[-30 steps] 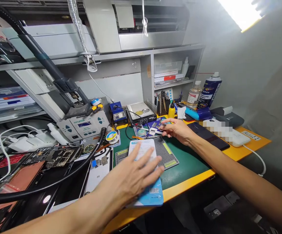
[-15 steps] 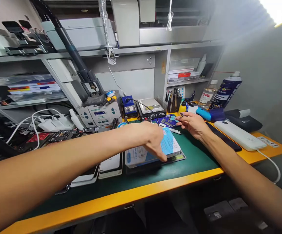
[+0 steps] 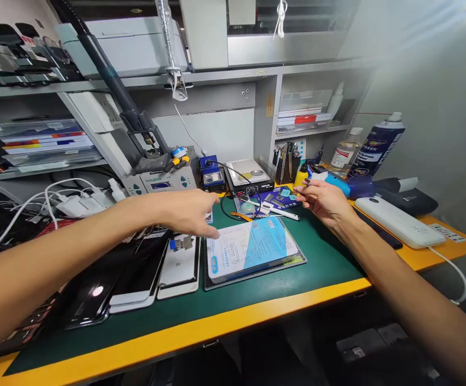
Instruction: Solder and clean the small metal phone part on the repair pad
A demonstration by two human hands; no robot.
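Here, a blue-and-white package point(image 3: 252, 249) lies flat on a grey perforated plate point(image 3: 300, 260), on the green mat point(image 3: 321, 273) that covers most of our yellow-edged tabletop point(image 3: 144, 346). Our left hand point(image 3: 186, 212) is at the package's far left corner, fingers point(image 3: 212, 198) and thumb wide apart with nothing between them; we cannot tell whether the thumb touches it. To the left lies a white-backed phone point(image 3: 178, 262). Behind the package are orange tweezers point(image 3: 241, 216) and a white pen-like tool point(image 3: 285, 214). Beyond its far right corner, our right hand point(image 3: 331, 203) is raised, fingertips point(image 3: 310, 190) pinched narrow around a small dark item point(image 3: 307, 182), too small to identify. Farther right rests a white power bank point(image 3: 397, 222); behind that, a blue spray can point(image 3: 377, 145) leans beside a clear bottle point(image 3: 344, 155).
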